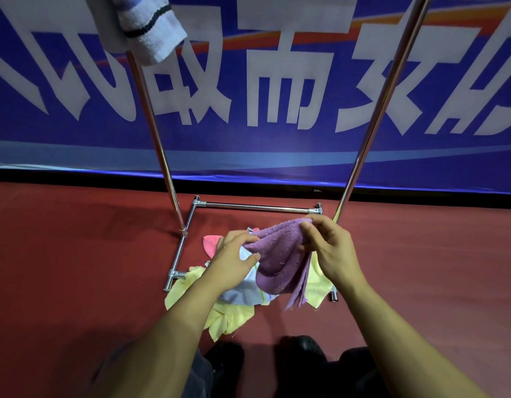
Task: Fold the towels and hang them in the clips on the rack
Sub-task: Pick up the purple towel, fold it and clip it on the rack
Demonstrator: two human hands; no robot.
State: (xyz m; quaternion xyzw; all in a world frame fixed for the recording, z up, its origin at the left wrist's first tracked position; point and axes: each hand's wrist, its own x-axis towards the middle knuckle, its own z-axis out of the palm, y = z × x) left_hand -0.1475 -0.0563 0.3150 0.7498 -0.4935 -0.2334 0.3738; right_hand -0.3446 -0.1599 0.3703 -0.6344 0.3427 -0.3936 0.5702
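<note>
Both hands work on one purple towel [280,254], held in the air above the base of the rack [257,207]. Its cloth is a plain dusty purple terry with a rough, looped nap, and a few loose threads show along its edges. It is folded over on itself: a rounded bulge sags in the middle, and several thin layered edges hang down in a narrow point at its right side. The right hand [329,251] pinches the upper right part of the towel, thumb in front and fingers curled behind the cloth. The left hand [234,258] holds the left edge, fingertips pressed against the fold with the thumb below it. Beneath the hands a loose pile lies on the red floor [76,268] inside the rack's base: yellow towels [231,314] spread at the front, a pale blue towel [242,294] on top of them, and a pink towel [211,244] showing behind the left hand. The rack is of shiny metal tubes, with two uprights that rise from the floor frame and lean apart toward the top of the view. A white towel with a dark stripe [150,27] hangs at the top left, beside the left upright. A blue banner with large white characters [277,90] covers the wall behind.
</note>
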